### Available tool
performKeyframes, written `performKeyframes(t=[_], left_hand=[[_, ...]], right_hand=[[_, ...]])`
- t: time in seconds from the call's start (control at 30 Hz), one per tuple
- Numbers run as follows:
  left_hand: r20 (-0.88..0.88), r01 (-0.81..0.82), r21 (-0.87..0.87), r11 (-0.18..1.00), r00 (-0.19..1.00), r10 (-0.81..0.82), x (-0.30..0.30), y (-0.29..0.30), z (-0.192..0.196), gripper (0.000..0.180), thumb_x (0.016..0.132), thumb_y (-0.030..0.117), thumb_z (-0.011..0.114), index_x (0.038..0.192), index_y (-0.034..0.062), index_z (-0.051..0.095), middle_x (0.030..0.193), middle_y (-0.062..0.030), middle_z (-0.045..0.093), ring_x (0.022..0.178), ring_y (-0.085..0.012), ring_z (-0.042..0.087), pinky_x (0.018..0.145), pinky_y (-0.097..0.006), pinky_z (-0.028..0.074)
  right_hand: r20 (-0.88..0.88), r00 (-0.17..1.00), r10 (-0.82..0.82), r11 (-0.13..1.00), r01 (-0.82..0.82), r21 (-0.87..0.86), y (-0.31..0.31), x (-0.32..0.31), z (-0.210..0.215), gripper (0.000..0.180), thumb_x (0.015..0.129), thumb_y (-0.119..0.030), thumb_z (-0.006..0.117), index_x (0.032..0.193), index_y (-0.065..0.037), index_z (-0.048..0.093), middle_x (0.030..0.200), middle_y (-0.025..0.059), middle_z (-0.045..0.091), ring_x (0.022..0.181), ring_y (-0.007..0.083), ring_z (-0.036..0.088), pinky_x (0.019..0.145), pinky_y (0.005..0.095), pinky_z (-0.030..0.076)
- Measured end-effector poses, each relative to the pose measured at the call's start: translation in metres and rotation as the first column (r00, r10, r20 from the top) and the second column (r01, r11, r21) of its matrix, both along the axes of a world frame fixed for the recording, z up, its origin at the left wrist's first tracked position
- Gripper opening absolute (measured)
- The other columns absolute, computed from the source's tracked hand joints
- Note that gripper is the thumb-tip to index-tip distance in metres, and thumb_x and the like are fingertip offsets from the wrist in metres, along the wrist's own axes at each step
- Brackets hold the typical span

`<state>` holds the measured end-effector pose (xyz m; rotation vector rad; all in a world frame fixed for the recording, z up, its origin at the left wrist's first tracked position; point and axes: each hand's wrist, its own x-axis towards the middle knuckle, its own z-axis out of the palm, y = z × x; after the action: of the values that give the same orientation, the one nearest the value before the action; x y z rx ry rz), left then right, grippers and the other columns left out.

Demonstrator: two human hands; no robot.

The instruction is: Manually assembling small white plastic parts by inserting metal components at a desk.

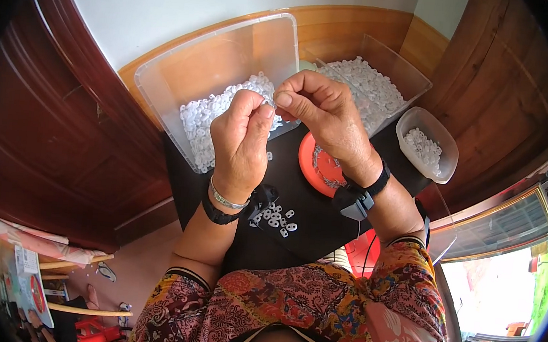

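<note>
Above the dark table both hands are raised close together, their fingertips nearly meeting. My left hand point(243, 136) pinches a small white two-holed plastic piece point(268, 101) between thumb and forefinger, mostly covered by the fingers. The thumb and forefinger of my right hand point(330, 114) are pressed together right beside that piece; whatever they hold is too small or hidden to name. Beneath my right wrist lies an orange-red round dish point(308, 153) with small metal bits in it. Several loose white two-holed pieces point(275, 219) are scattered on the table near my left wrist.
A large clear tub point(232, 53) of white pieces stands at the back left. Another clear tub point(418, 86) of them is at the back right, with a smaller translucent bowl point(445, 168) nearer. The table point(322, 221) meets a wall and wooden panels.
</note>
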<state>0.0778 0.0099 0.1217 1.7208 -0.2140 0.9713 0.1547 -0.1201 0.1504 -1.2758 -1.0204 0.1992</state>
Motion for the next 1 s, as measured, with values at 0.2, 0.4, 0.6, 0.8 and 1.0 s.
performKeyframes(t=[0.2, 0.4, 0.6, 0.8, 1.0], left_hand=[[0.0, 0.001, -0.016, 1.0, 1.0, -0.001, 0.002, -0.002, -0.006, 0.018, 0.091, 0.014, 0.053, 0.08, -0.0001, 0.051, 0.059, -0.0035, 0.046, 0.055, -0.0093, 0.04, 0.05, -0.025, 0.035], [0.002, 0.083, -0.16, 0.984, 0.996, -0.084, 0.008, 0.001, -0.01, 0.017, 0.091, 0.012, 0.054, 0.079, 0.0002, 0.052, 0.059, 0.0015, 0.044, 0.055, -0.006, 0.036, 0.049, -0.023, 0.03], [-0.018, 0.204, -0.326, 0.923, 0.975, -0.222, 0.005, 0.001, 0.0, 0.016, 0.09, 0.01, 0.053, 0.076, 0.003, 0.051, 0.058, 0.0042, 0.041, 0.052, -0.0031, 0.035, 0.047, -0.02, 0.028], [-0.033, 0.235, -0.33, 0.914, 0.965, -0.26, 0.006, 0.0, -0.001, 0.016, 0.089, 0.011, 0.053, 0.076, 0.0037, 0.05, 0.059, 0.0036, 0.042, 0.051, -0.0033, 0.037, 0.047, -0.019, 0.03], [-0.104, 0.249, -0.226, 0.942, 0.955, -0.278, 0.005, 0.004, 0.001, 0.019, 0.09, 0.016, 0.052, 0.077, 0.0027, 0.05, 0.06, 0.0032, 0.043, 0.053, -0.0034, 0.037, 0.047, -0.02, 0.03]], right_hand=[[0.04, 0.999, -0.03, 0.999, 0.031, -0.04, 0.0, -0.003, -0.001, 0.014, 0.091, -0.014, 0.06, 0.088, -0.001, 0.06, 0.078, -0.0005, 0.059, 0.072, 0.0069, 0.053, 0.068, 0.022, 0.046], [0.026, 0.998, -0.053, 0.998, 0.053, -0.014, 0.001, 0.0, -0.006, 0.014, 0.09, -0.013, 0.061, 0.093, 0.001, 0.061, 0.082, 0.0002, 0.061, 0.075, 0.007, 0.054, 0.069, 0.0217, 0.047], [-0.069, 0.995, -0.072, 0.997, 0.071, -0.019, -0.007, 0.003, -0.008, 0.019, 0.089, -0.014, 0.062, 0.102, 0.0, 0.063, 0.086, 0.0017, 0.063, 0.077, 0.0074, 0.056, 0.071, 0.0217, 0.048], [-0.048, 0.998, -0.04, 0.994, 0.034, -0.106, -0.006, 0.002, -0.013, 0.015, 0.088, -0.014, 0.063, 0.094, 0.0, 0.062, 0.083, 0.0005, 0.062, 0.076, 0.0075, 0.056, 0.071, 0.0217, 0.048], [-0.046, 0.996, -0.078, 0.982, 0.068, -0.177, -0.009, 0.002, -0.008, 0.012, 0.088, -0.012, 0.063, 0.089, 0.0, 0.061, 0.08, -0.0002, 0.06, 0.075, 0.0061, 0.055, 0.068, 0.0209, 0.046]])
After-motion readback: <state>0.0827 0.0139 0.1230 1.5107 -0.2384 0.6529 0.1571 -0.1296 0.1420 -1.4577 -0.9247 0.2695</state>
